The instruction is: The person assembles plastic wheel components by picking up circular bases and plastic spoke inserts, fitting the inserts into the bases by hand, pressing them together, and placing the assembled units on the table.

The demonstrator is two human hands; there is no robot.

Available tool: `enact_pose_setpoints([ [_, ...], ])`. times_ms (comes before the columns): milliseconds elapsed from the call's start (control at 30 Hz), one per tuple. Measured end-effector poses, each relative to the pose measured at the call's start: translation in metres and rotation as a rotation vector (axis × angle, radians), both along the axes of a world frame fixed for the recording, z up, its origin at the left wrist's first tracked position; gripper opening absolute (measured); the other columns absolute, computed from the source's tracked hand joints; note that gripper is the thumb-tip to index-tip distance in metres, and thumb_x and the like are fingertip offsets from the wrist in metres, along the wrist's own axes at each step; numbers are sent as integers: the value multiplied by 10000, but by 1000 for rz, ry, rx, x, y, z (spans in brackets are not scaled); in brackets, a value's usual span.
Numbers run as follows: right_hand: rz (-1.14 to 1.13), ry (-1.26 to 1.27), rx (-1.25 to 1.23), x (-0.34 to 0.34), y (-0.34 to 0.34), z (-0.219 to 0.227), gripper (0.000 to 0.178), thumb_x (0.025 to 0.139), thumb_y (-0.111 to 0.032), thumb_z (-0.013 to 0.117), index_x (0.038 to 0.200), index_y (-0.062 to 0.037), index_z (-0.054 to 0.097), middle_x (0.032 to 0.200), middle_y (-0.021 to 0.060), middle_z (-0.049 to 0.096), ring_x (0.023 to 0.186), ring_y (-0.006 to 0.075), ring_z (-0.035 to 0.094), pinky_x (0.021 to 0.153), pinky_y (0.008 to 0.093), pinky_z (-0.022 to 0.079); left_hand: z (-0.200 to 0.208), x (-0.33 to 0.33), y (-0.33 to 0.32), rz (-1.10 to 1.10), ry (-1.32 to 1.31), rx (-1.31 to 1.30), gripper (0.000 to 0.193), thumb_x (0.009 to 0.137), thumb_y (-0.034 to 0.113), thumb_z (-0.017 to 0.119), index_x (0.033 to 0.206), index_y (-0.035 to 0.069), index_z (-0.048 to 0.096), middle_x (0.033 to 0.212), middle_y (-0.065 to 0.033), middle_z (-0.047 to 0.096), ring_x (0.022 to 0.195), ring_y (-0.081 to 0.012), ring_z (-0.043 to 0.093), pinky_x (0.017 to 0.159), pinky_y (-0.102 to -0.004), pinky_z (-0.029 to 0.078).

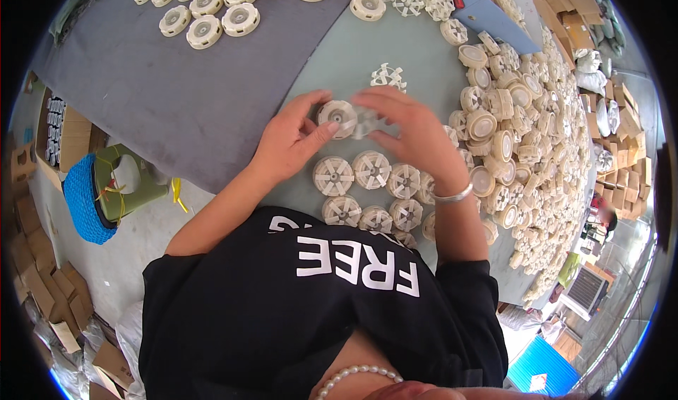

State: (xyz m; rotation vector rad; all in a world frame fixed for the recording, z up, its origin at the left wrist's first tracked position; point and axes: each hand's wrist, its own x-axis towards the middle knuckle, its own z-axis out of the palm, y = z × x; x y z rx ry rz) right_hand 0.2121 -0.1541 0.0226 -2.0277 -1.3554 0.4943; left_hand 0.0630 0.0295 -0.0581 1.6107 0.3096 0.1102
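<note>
In our single head-worn view, we look steeply down through a wide fisheye, with the wearer's torso [304, 315] close below and the worktop [339, 64] ahead.

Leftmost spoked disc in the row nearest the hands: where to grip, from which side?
I'd pinch the spoked disc by its outer rim, coming from above and the left. It lies flat, spokes up; its left edge faces bare tabletop, while neighbouring discs crowd its right and body-side edges.
</note>
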Motion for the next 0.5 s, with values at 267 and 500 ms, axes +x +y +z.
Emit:
enact_pose_setpoints([
  [267, 150, -87, -99, 0, 24, -13, 539, 764, -16, 746, 1286, -113, 651, 1296, 89, 644, 1137, 315, 637, 929, 398, 550, 5, 3, -4, 30, 1, -33, 583, 890, 174, 745, 1401, 18, 511, 1256, -145, 629, 759, -142, 667, 662, -304, 547],
  [500, 251, -76, -113, 3, -7, -14, 515, 789, -205, 819, 1273, -113, 668, 1322, 107, 645, 1158, 317, 637, 935, 392, 543, 31, 7, 26, 2, 124, 209, 600, 871, 205, 760, 1403, 57, 523, 1285, -126, 630, 753, -190, 680, 678, -327, 564],
])
